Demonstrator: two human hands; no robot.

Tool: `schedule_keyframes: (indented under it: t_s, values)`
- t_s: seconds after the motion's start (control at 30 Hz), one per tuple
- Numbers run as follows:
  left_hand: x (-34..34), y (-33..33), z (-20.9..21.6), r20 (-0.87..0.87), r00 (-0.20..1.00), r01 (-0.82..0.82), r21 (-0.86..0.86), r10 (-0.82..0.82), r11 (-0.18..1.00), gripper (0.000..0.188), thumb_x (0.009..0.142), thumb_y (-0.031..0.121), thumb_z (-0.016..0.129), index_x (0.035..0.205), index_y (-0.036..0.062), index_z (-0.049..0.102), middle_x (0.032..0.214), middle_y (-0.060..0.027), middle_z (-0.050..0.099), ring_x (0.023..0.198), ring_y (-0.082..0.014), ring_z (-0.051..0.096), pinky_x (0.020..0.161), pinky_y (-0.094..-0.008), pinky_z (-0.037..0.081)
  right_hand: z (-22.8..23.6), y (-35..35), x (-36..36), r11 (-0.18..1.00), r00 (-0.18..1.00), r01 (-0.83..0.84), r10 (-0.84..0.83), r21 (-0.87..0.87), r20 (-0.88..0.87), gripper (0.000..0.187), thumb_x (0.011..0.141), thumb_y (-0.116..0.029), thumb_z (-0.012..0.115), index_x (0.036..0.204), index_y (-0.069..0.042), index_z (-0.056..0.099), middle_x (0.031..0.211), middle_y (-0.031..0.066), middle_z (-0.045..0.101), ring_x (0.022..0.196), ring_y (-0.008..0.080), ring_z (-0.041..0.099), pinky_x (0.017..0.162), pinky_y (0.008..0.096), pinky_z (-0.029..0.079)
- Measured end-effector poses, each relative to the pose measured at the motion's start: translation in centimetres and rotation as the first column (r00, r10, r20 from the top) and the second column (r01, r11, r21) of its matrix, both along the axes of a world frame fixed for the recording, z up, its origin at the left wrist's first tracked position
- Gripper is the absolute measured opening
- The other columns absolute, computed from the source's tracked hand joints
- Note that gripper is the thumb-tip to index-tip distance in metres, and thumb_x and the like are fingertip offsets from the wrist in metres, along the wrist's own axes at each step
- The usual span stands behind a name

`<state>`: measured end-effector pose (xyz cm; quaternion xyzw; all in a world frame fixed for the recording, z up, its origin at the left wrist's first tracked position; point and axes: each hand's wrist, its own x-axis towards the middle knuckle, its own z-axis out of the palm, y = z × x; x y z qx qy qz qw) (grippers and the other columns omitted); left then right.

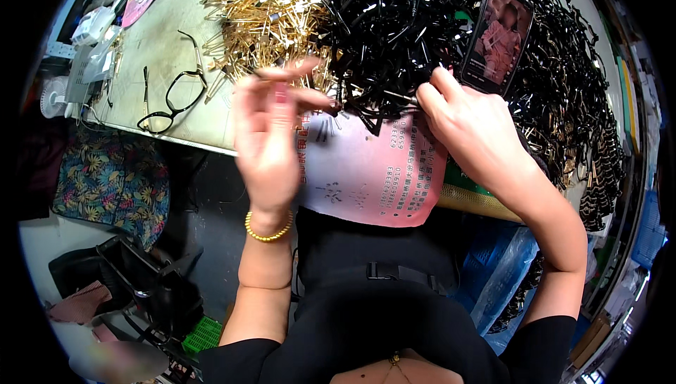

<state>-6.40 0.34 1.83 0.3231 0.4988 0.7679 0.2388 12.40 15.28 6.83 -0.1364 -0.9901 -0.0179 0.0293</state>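
Observation:
In front of me a large heap of glossy black, thin, curved pieces [394, 25] lies on the table, with a heap of thin gold-coloured metal pieces [271, 14] to its left. My left hand [267, 130], blurred by motion, is raised at the near edge of the gold heap, its fingers stretched and apart. Thumb and fingers of my right hand [468, 127] pinch together at the near edge of the black heap, where a thin pale strip [401, 95] meets the fingertips. Beneath both hands, a pink printed sheet [359, 173] carries several small dark pieces.
Black-framed eyeglasses [184, 94] lie left on the pale table [165, 39]. A phone [498, 35] playing a picture leans on the black heap. More black pieces [570, 81] spread rightward. Below the right edge hangs blue plastic [496, 264]; a patterned cushion [113, 183] is at left.

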Motion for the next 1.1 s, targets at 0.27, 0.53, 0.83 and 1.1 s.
schedule_keyframes:
  t_s: [0.27, 0.53, 0.83, 1.1]
  values:
    - [-8.2, -0.6, 0.5, -0.528, 0.836, -0.472, -0.556, 0.148, 0.684, 0.035, 0.097, 0.030, 0.074, 0.103, -0.0042, 0.070, 0.073, -0.0021, 0.062, 0.067, -0.0088, 0.051, 0.062, -0.0272, 0.044, 2.3, -1.8, 3.0, 0.825, 0.977, 0.016, -0.133, -0.565, -0.167, 0.029, 0.087, -0.004, 0.065, 0.116, -0.002, 0.058, 0.099, 0.0170, 0.062, 0.089, 0.0358, 0.066, 0.075, 0.0421, 0.054]
    - [-9.5, 0.0, -2.2, -0.721, 0.693, -0.519, -0.478, 0.021, 0.709, 0.018, 0.099, 0.016, 0.069, 0.100, 0.0000, 0.062, 0.083, -0.0059, 0.067, 0.073, -0.0133, 0.058, 0.070, -0.0306, 0.050, 4.1, -2.8, 9.9, 0.041, 0.878, 0.267, -0.423, -0.963, 0.225, 0.018, 0.091, -0.008, 0.068, 0.107, -0.001, 0.064, 0.089, 0.0042, 0.061, 0.082, 0.0098, 0.056, 0.074, 0.0274, 0.048]
    - [5.1, 0.0, 2.7, -0.603, 0.778, -0.004, -0.287, -0.177, 0.958, 0.022, 0.104, 0.009, 0.053, 0.117, -0.0015, 0.068, 0.097, -0.0068, 0.071, 0.073, -0.0112, 0.061, 0.062, -0.0235, 0.048, 1.9, -4.1, 14.9, 0.214, 0.865, 0.099, -0.501, -0.972, -0.022, 0.027, 0.091, -0.007, 0.075, 0.117, 0.001, 0.069, 0.086, -0.0001, 0.061, 0.074, 0.0074, 0.050, 0.070, 0.0241, 0.045]
    - [11.8, 0.5, 0.7, -0.661, 0.478, 0.411, -0.413, -0.578, 0.812, 0.022, 0.083, 0.005, 0.077, 0.105, 0.0063, 0.071, 0.079, -0.0070, 0.068, 0.063, -0.0226, 0.063, 0.056, -0.0340, 0.048, 1.4, -4.6, 16.2, 0.035, 0.849, 0.160, -0.514, -0.987, 0.120, 0.025, 0.095, -0.011, 0.068, 0.118, -0.001, 0.071, 0.082, 0.0035, 0.064, 0.070, 0.0093, 0.053, 0.070, 0.0262, 0.047]
